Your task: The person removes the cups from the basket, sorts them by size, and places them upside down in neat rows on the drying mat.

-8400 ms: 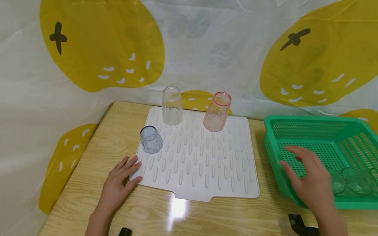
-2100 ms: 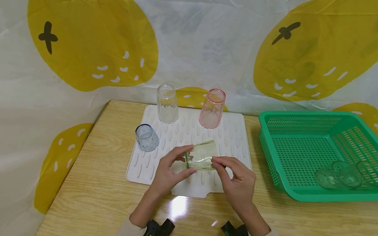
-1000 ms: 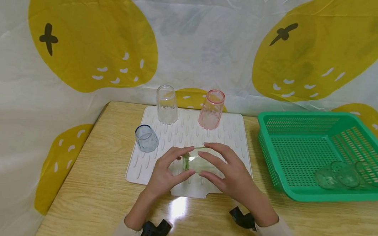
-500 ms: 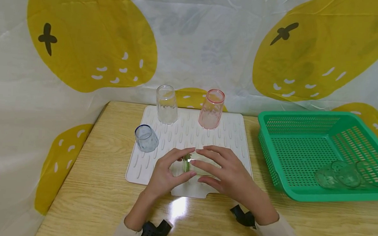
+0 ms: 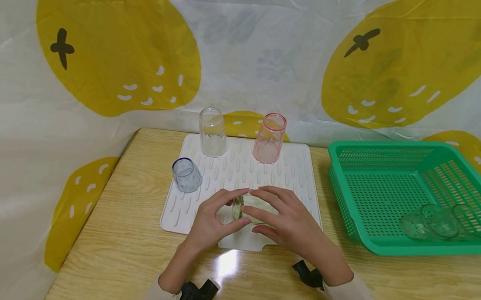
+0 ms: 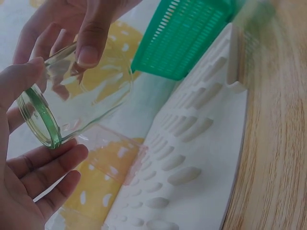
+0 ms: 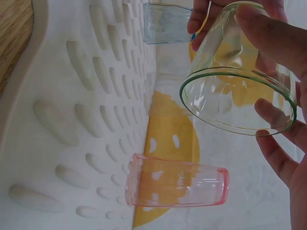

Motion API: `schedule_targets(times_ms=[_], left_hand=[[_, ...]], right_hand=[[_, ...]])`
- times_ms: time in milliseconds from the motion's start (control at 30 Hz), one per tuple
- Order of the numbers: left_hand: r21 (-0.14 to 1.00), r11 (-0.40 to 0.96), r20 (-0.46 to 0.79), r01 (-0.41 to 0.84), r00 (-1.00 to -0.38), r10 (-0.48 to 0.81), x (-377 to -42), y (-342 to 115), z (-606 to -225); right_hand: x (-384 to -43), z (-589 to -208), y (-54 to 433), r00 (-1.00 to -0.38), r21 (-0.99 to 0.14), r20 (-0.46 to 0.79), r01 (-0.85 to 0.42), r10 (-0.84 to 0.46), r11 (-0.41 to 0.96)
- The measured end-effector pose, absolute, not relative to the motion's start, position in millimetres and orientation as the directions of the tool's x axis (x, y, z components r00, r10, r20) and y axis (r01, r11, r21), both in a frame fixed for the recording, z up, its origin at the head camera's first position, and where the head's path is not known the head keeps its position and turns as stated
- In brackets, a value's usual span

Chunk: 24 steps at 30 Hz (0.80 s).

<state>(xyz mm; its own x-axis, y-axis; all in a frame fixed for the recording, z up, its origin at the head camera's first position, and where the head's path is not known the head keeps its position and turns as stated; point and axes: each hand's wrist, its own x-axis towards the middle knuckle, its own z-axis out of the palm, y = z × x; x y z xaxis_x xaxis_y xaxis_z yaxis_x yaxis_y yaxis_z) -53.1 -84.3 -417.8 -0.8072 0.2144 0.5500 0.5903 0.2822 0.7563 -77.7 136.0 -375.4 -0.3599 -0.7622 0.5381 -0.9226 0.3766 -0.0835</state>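
Note:
Above the front part of the white ridged drying mat (image 5: 296, 171), both hands hold a pale green drinking glass (image 5: 237, 208) on its side. My left hand (image 5: 209, 218) grips the thick base between thumb and fingers, as the left wrist view shows on the glass (image 6: 91, 103). My right hand (image 5: 296, 218) curls round the side of the glass (image 7: 230, 52), thumb on one side and fingers on the other. Its open rim faces right. In the head view the right hand covers most of it.
On the mat stand a clear tumbler (image 5: 213, 139), a pink tumbler (image 5: 269, 142) and a short blue glass (image 5: 187, 179). A green plastic basket (image 5: 423, 253) at right has glasses (image 5: 440, 224) lying in it. A patterned cloth (image 5: 266, 56) hangs behind the table.
Earlier the left hand lay by the mat's left edge and the right over the basket. Since then both took the green glass; the right hand shifted from its rim end to round its side.

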Motion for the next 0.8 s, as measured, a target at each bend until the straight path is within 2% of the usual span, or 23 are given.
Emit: schedule_targets(times_ms=[800], left_hand=[[0.79, 0.307, 0.49, 0.53, -0.848, 0.202, -50.6, -83.8, -417.7]], right_hand=[[-74.7, -378.5, 133.9, -0.391, -0.061, 0.502, -0.905, -0.771, 0.42]])
